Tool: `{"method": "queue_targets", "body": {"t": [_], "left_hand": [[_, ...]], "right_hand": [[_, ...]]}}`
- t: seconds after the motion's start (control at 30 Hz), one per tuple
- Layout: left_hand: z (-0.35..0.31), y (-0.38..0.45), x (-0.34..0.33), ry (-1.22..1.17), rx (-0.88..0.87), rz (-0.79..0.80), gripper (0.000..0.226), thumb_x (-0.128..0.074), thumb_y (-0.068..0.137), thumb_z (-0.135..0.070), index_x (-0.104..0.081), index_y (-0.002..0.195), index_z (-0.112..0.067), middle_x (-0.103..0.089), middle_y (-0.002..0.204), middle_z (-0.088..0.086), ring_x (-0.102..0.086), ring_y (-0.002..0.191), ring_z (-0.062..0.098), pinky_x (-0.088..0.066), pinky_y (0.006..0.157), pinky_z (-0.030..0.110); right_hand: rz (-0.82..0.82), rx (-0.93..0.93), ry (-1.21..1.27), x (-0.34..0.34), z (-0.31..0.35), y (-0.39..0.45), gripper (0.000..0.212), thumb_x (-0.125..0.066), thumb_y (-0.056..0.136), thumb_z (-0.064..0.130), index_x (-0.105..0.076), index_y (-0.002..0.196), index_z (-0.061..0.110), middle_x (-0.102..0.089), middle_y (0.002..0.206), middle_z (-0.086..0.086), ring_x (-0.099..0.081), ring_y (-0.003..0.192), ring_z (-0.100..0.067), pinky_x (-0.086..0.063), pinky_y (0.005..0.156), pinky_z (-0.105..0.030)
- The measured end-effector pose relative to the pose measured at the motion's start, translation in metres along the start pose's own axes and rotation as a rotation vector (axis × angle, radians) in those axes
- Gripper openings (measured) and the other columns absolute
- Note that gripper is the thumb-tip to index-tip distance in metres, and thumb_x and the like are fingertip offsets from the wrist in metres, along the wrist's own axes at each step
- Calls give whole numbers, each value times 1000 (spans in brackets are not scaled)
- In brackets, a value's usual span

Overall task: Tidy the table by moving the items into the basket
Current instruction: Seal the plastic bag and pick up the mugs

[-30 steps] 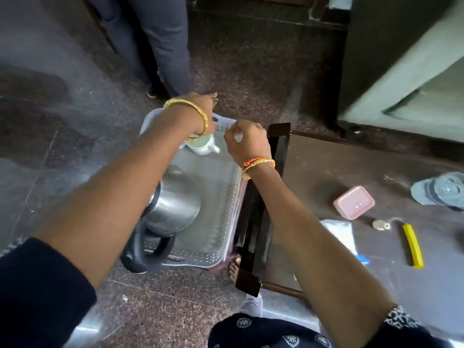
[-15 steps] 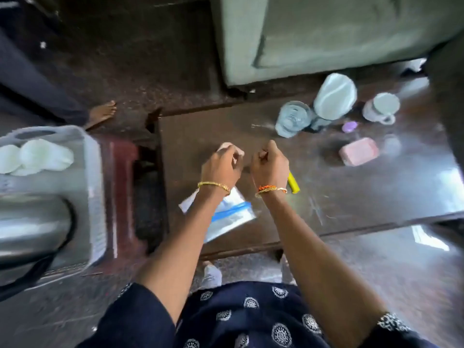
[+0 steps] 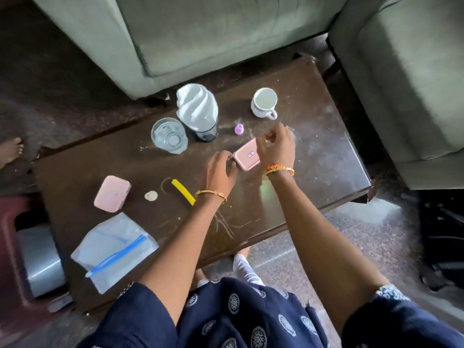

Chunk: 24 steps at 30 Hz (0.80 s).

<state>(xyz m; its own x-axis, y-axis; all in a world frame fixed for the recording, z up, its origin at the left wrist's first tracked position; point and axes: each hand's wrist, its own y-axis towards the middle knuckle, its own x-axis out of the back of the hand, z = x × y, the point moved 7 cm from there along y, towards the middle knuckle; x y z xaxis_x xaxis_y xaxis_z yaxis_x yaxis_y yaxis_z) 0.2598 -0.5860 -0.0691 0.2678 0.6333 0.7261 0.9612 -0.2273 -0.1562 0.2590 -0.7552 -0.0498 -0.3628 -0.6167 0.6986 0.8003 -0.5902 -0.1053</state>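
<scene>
A pink box with a small label lies near the middle of the dark brown table. My left hand curls its fingers against the box's near left corner. My right hand pinches its far right corner. A second pink box, a yellow strip, a small white disc and a clear zip bag lie to the left. Only a grey part of the basket shows at the lower left, on a red stool.
At the table's far side stand a glass, a black mesh holder with white tissue, a tiny purple cap and a white cup. Grey-green sofas border the far and right sides. Another person's foot is at the left.
My hands left the basket and crossed the table to the right, past the zip bag and yellow strip. They now hold the labelled pink box. The view swung from basket to table.
</scene>
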Motion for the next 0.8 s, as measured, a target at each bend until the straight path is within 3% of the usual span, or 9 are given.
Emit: {"method": "queue_targets", "body": {"t": [0.1,0.23,0.37,0.57,0.67,0.8], "left_hand": [[-17,38,-17,-11,1,61,31,-58,81,-10,-58,111,-8,-60,110,11,-57,103,29,-47,83,39],[-29,97,-37,-60,87,154,50,-62,81,-14,-45,128,-10,-51,128,13,-51,117,29,-44,94,38],[-32,130,-66,16,149,263,55,-68,78,-22,-44,125,-6,-51,129,16,-49,120,31,-40,97,38],[-27,139,-78,-79,168,136,34,-57,85,-11,-50,118,-4,-57,122,16,-55,113,32,-46,95,44],[-34,153,-75,-139,176,44,37,-48,90,-3,-49,127,-6,-54,128,16,-52,118,30,-42,101,37],[-36,169,-78,-203,291,74,34,-44,95,-9,-52,128,-8,-57,130,14,-51,121,28,-41,99,33]], "right_hand": [[34,-31,-29,-4,-1,45,20,-58,77,12,-55,94,2,-55,104,-17,-50,99,-33,-35,77,-29],[150,-43,-122,-22,-3,96,60,-72,74,23,-44,125,7,-40,129,-15,-40,120,-31,-41,94,-38],[301,-2,-280,-48,-11,133,93,-80,68,33,-26,140,12,-27,145,-14,-31,130,-34,-39,102,-49],[347,51,-273,-81,-29,146,85,-78,71,26,-28,140,18,-33,142,-13,-35,127,-35,-41,100,-52],[295,94,-247,-81,-34,148,78,-77,71,25,-34,137,19,-40,135,-12,-38,122,-35,-44,94,-50],[270,127,-187,-74,-35,150,75,-78,70,28,-40,135,21,-43,135,-10,-43,120,-33,-45,95,-46]]}}
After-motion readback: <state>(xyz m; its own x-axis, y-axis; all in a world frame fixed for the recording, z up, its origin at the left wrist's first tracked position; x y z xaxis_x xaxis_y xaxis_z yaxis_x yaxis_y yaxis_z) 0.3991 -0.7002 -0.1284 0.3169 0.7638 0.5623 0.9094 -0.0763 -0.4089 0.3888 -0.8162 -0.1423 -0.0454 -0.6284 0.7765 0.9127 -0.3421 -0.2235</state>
